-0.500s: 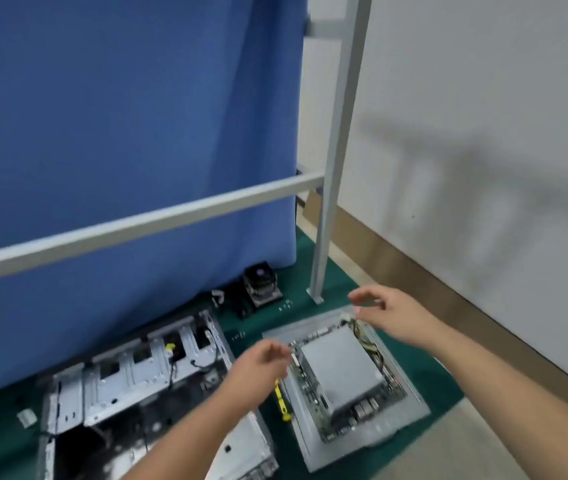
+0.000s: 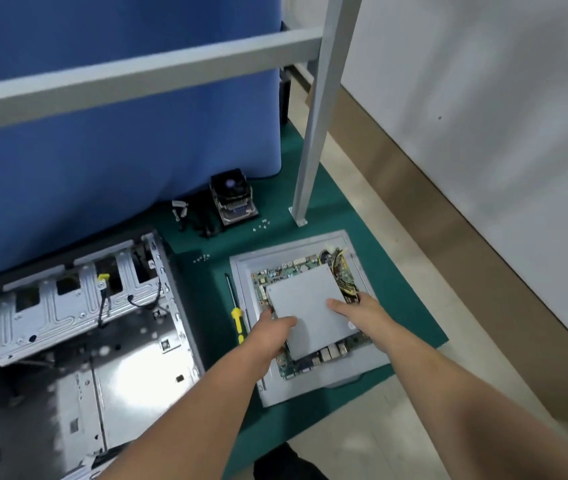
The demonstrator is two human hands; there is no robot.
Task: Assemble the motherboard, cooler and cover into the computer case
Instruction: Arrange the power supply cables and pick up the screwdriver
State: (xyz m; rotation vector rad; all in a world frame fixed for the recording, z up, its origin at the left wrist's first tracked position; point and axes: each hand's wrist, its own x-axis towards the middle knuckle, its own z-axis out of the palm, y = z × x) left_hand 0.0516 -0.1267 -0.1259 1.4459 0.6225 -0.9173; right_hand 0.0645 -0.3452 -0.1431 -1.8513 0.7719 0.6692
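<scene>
The motherboard [image 2: 293, 271], green with a flat grey plate [image 2: 305, 299] on top, lies on the grey cover panel [image 2: 310, 389] on the green mat. My left hand [image 2: 270, 329] grips its left edge, thumb on the plate. My right hand [image 2: 357, 308] grips its right edge, thumb also on the plate. The open metal computer case [image 2: 130, 368] lies on its side to the left. The black cooler [image 2: 232, 202] stands at the back by the blue curtain.
A yellow-handled screwdriver [image 2: 237, 320] lies between case and cover. Small screws [image 2: 261, 225] and more screws [image 2: 202, 258] dot the mat. A grey frame post [image 2: 313, 133] stands behind the cover, with a crossbar [image 2: 137, 74] overhead. The mat's edge and the floor are right.
Both hands have come down from above the board and now grip its left and right edges. The view has tilted downward and nearer.
</scene>
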